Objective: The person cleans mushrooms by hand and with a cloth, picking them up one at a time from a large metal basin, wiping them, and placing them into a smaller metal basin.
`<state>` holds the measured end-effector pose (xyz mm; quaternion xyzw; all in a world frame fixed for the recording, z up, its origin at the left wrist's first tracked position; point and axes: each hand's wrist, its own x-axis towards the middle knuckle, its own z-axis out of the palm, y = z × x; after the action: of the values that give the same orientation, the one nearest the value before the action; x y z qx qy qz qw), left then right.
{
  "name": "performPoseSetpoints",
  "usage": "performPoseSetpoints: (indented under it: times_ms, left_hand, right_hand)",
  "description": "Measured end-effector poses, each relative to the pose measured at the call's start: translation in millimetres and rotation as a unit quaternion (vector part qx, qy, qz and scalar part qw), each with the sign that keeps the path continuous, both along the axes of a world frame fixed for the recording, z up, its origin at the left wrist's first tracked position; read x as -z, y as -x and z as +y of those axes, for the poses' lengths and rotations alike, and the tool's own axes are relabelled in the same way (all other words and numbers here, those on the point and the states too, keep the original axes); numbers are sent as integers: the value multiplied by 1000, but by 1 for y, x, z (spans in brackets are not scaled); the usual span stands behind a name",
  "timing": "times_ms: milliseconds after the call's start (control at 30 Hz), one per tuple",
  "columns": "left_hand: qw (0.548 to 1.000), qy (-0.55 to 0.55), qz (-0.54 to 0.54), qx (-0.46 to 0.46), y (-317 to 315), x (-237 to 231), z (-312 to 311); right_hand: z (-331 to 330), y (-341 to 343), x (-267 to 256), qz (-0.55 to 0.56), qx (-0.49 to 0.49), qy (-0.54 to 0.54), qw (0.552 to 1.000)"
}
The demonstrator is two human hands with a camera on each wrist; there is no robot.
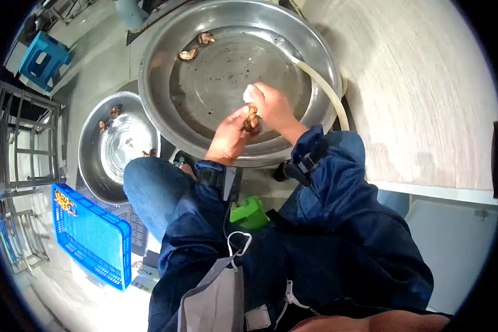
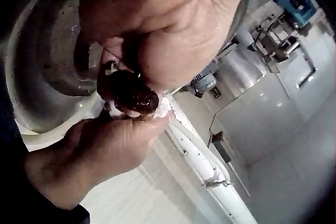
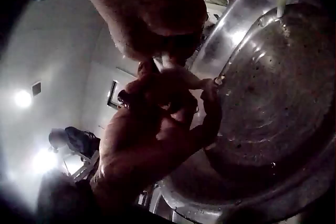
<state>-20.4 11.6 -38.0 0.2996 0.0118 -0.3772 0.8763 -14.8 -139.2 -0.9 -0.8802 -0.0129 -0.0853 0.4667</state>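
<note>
Over the near part of a wide metal basin (image 1: 177, 124), both hands meet around a brown, knobby piece (image 1: 251, 117). My left hand (image 1: 229, 138) grips it between thumb and fingers. Close up in the left wrist view, the piece (image 2: 134, 94) looks dark, wet and glossy with a rounded end. My right hand (image 1: 274, 108) pinches a small white, cloth-like thing (image 1: 248, 95) against its upper end. In the right wrist view, white (image 3: 176, 74) shows between the two hands, and the fingers hide much of the brown piece.
Two brown-and-white pieces (image 1: 188, 55) lie at the basin's far left. A pale hose (image 1: 329, 94) hangs over its right rim. A smaller metal bowl (image 1: 88, 166) with several brown pieces stands left, near a blue crate (image 1: 88, 232). A wooden-topped table (image 1: 426, 110) borders the right.
</note>
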Motion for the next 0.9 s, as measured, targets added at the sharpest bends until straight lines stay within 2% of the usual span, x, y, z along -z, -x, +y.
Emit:
performPoseSetpoints:
  times_ms: [33,133,167,267,300,400,433,533,567,667,700,800,833,900]
  left_hand:
    - [998,-38,34,-32,6,-7,-2]
    - [997,46,54,-24,0,2,1]
    - [998,42,38,-31,-3,6,1]
    - [996,48,56,-52,-5,4,-2]
    - [995,18,69,-63,-6,0,-3]
    - [996,-59,19,-66,1,-14,-7]
    - [1000,-16,-6,-21,-8,13,-2]
    - [999,14,24,-19,-8,9,1]
    - [998,-3,40,-45,-8,9,1]
    - [987,-47,89,-127,-8,10,2]
    - [986,-24,99,-130,-12,21,3]
    - [983,39,102,-149,-11,24,2]
    - [979,23,117,-164,-11,22,-1]
    - [979,58,125,-151,-12,35,0]
  right_hand:
    - [-5,-6,8,22,3,-57,998]
    - [-11,-11,13,58,6,-230,971]
    - [-11,-7,4,77,17,-242,967]
    - [-4,7,-25,48,4,-101,994]
    - [-5,4,-15,-179,-52,73,980]
    - [-3,10,-11,-175,-82,204,960]
    - [-5,4,-2,-139,-29,144,979]
    - [-16,-6,-10,38,22,-42,998]
    - [-22,-9,-8,56,26,-68,996]
    - [-22,-8,-1,145,24,-294,944]
    - [-23,-5,-4,195,-1,-314,929]
    - [-20,4,-5,154,-74,-403,899]
    - [-20,5,-6,165,-74,-444,878]
    - [-13,7,-13,111,-93,-331,933]
